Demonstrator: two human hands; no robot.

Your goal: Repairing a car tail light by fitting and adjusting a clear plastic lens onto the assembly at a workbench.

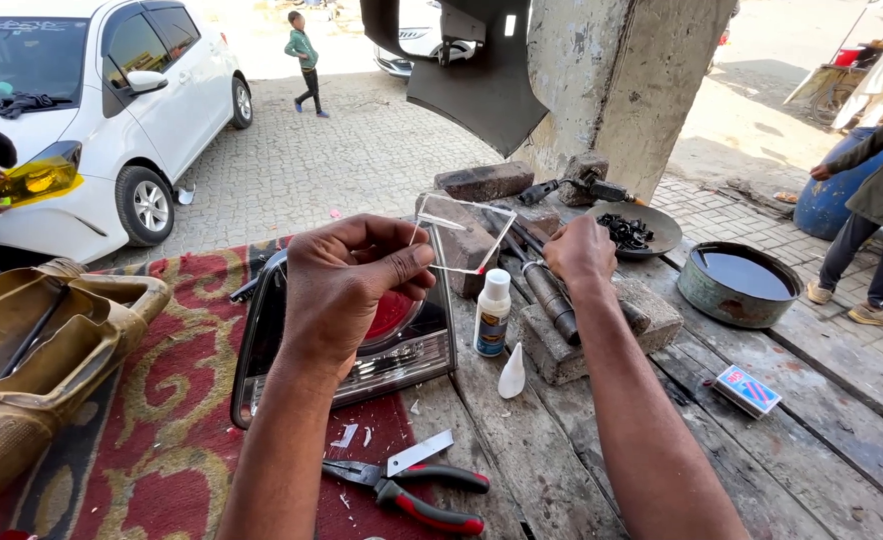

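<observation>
Left hand (347,285) — fingers pinched on a clear, flat plastic shard (459,232), held above the red-lensed car tail lamp (362,335) on the wooden worktop (562,450). Right hand (582,255) — closed around a dark metal tool (547,285) beside a small white glue bottle (493,313). Red-handled pliers (417,490) lie nearby.

Red-handled snips (417,490) lay near on the patterned red rug (162,400). A small white bottle (493,313) stood mid-table, its white cap (512,372) just beside it. Far right sat a round metal basin (740,284) of dark liquid, and a little box (748,390) lay on the plank table (812,440). A white car (92,110) stood far left.
</observation>
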